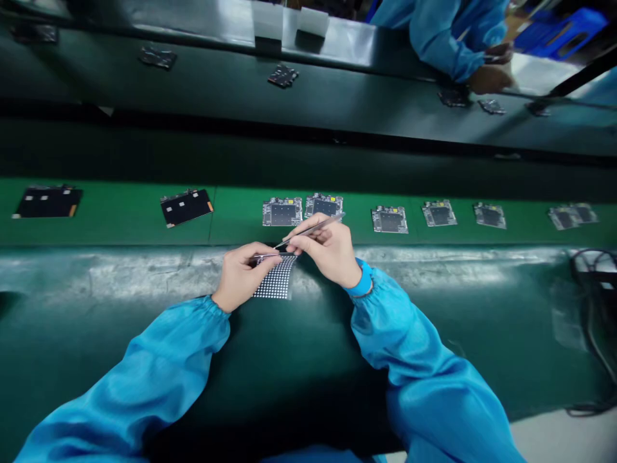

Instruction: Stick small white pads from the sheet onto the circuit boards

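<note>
My left hand [243, 273] pinches the upper edge of a dark sheet covered in rows of small white dots [276, 281]. The sheet hangs below the fingers over the worktop edge. In my right hand [333, 249] a pair of metal tweezers [324, 224] is gripped, slanting down to the left. Its tips are close to my left fingertips at the sheet's top; whether they hold a dot is too small to tell. Just behind my hands, a circuit board [282, 211] lies on the green strip, and another circuit board [324, 204] is partly covered by my right hand.
More circuit boards [389, 220] are spread along the green strip [236, 225] to the right. To the left lie two black panels [187, 207]. Across the bench, a co-worker's blue sleeve [441, 42] shows. Cables [589, 321] hang at the right edge.
</note>
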The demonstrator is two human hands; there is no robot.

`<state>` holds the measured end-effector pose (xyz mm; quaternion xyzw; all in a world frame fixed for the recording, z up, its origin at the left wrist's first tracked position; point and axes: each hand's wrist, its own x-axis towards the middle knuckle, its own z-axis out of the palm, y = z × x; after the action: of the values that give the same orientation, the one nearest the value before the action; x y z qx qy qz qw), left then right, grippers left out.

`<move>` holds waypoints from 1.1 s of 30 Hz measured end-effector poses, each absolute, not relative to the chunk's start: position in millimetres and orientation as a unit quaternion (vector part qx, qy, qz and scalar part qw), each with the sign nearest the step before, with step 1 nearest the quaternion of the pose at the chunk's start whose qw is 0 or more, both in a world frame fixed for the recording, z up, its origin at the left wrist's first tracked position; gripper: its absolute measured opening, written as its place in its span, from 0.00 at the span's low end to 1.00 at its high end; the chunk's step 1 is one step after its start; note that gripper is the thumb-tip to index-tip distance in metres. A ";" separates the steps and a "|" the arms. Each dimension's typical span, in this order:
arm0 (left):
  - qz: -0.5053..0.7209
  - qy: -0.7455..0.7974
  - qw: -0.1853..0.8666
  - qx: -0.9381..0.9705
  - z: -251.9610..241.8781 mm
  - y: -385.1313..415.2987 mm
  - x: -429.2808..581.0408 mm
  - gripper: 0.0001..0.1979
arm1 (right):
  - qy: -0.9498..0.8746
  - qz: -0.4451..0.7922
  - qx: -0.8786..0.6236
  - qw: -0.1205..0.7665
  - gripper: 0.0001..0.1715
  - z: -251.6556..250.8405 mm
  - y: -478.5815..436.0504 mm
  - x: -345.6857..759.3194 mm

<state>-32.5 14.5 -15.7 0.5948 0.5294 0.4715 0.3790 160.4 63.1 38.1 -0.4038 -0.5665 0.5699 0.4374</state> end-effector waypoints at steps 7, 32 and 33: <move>0.454 0.552 0.359 0.600 -17.3 11.3 -35.5 0.04 | -0.521 0.438 -0.511 0.525 0.14 3.8 131.5 224.6; 0.457 0.549 0.362 0.599 -16.3 8.8 -37.4 0.05 | -0.551 0.382 -0.595 0.444 0.12 -28.3 168.2 257.4; 0.458 0.548 0.361 0.600 -16.6 8.9 -37.5 0.05 | -0.552 0.380 -0.592 0.448 0.12 -28.4 167.5 258.2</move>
<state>-37.5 8.9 -16.6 0.5996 0.5479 0.4581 0.3612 258.2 167.5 -28.4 -0.5922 -0.5519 0.3796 0.4479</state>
